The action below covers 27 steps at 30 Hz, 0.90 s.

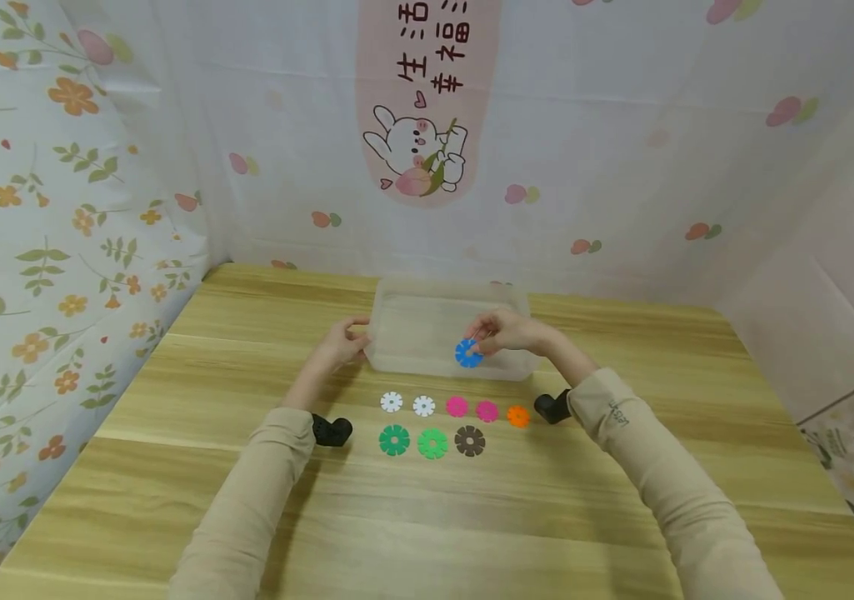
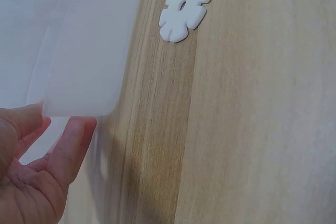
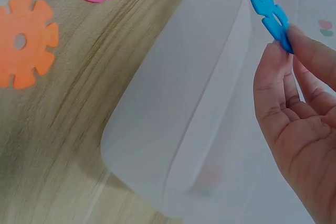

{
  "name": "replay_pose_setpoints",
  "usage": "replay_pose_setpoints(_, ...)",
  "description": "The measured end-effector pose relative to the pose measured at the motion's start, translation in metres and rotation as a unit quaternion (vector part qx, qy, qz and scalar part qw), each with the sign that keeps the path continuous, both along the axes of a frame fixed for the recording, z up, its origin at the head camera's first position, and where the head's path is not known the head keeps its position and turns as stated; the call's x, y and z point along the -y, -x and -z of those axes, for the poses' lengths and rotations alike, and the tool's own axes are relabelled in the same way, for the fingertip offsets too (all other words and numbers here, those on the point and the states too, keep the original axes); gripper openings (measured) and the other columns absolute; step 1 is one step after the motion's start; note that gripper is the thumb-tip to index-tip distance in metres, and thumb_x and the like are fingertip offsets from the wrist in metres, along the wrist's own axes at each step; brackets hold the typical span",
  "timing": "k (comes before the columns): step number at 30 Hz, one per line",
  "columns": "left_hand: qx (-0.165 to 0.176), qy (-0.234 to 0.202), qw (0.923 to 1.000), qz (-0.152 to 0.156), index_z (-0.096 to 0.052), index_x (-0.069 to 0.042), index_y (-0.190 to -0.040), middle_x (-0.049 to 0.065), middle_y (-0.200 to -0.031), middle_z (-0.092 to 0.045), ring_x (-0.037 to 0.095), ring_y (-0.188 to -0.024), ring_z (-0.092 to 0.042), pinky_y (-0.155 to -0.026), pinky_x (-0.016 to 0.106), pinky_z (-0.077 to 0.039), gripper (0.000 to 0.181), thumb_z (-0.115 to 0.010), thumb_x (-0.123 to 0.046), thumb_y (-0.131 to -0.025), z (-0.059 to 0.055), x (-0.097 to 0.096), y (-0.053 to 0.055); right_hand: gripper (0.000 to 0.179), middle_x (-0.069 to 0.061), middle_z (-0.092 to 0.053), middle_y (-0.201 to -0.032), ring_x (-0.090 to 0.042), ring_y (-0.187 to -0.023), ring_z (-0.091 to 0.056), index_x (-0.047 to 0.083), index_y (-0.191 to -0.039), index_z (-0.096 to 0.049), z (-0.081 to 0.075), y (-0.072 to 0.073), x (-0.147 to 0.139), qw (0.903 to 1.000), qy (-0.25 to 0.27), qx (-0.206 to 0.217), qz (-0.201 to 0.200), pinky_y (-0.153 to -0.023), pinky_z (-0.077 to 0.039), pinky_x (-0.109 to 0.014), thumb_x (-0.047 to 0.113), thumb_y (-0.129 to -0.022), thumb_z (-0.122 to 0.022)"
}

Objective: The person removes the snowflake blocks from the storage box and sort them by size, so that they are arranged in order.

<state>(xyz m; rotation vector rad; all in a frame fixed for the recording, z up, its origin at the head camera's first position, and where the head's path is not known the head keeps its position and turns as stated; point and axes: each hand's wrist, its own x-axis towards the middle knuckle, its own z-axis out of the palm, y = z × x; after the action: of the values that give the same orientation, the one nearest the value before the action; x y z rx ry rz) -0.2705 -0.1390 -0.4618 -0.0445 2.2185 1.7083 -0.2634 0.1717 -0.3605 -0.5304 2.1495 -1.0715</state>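
Note:
In the head view my right hand (image 1: pixel 505 330) pinches a blue notched disc (image 1: pixel 468 353) between thumb and fingertips, above a translucent plastic box (image 1: pixel 505 367). The right wrist view shows this blue disc (image 3: pixel 273 17) tilted nearly edge-on. My left hand (image 1: pixel 342 343) holds the left end of the box, its thumb by the rim and its fingers against the outer wall (image 2: pixel 100 77). In front of the box lie white discs (image 1: pixel 392 402), pink discs (image 1: pixel 457 407) and an orange disc (image 1: pixel 518 416). Nearer are a dark green disc (image 1: pixel 394 440), a light green disc (image 1: pixel 432 443) and a brown disc (image 1: pixel 470 441).
The wooden table (image 1: pixel 427 533) meets a hanging patterned cloth (image 1: pixel 284 150) just behind the box. Floral fabric (image 1: pixel 59 250) borders the left side. A black wrist device (image 1: pixel 332 431) is on the left wrist, and another black device (image 1: pixel 552 407) is on the right.

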Motion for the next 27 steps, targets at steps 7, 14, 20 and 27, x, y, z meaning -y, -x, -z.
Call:
replay_pose_setpoints(7, -0.013, 0.007, 0.9999, 0.005, -0.04, -0.012, -0.136, 0.022, -0.113, -0.057, 0.027, -0.091, -0.062, -0.075, 0.036, -0.054, 0.048, -0.055, -0.017, -0.091, 0.05, 0.013, 0.035, 0.025, -0.007, -0.058, -0.087, -0.015, -0.078, -0.056, -0.006, -0.108, -0.055, 0.0, -0.005, -0.006, 0.9998, -0.008, -0.008, -0.016, -0.084, -0.05, -0.043, 0.002, -0.085, -0.06)
replay_pose_setpoints(14, -0.024, 0.0, 0.9997, 0.005, -0.046, -0.016, -0.129, 0.018, -0.102, -0.061, 0.022, -0.082, -0.063, -0.068, 0.031, -0.054, 0.044, -0.06, -0.021, -0.088, 0.036, 0.011, 0.024, 0.023, -0.004, -0.057, -0.086, -0.012, -0.076, -0.055, -0.007, -0.106, -0.055, 0.0, -0.012, -0.01, 0.9991, -0.02, 0.014, -0.035, -0.079, -0.051, -0.032, 0.001, -0.084, -0.06)
replay_pose_setpoints(20, 0.011, 0.057, 0.9983, -0.007, -0.033, -0.002, -0.138, 0.029, -0.124, -0.049, 0.03, -0.101, -0.058, -0.08, 0.032, -0.052, 0.045, -0.045, -0.008, -0.095, -0.039, -0.011, -0.024, 0.02, -0.003, -0.059, -0.085, -0.012, -0.075, -0.057, -0.005, -0.103, -0.058, 0.002, -0.02, -0.011, 0.9973, -0.044, 0.032, -0.049, -0.076, -0.053, -0.032, 0.002, -0.084, -0.06)
replay_pose_setpoints(27, 0.016, 0.053, 0.9985, -0.005, -0.031, -0.001, -0.139, 0.031, -0.127, -0.046, 0.032, -0.105, -0.055, -0.078, 0.027, -0.051, 0.045, -0.043, -0.007, -0.096, -0.049, -0.014, -0.03, 0.018, -0.005, -0.058, -0.086, -0.012, -0.074, -0.054, -0.003, -0.1, -0.059, 0.007, -0.031, -0.016, 0.9946, -0.067, 0.032, -0.072, -0.073, -0.052, -0.03, 0.0, -0.082, -0.06)
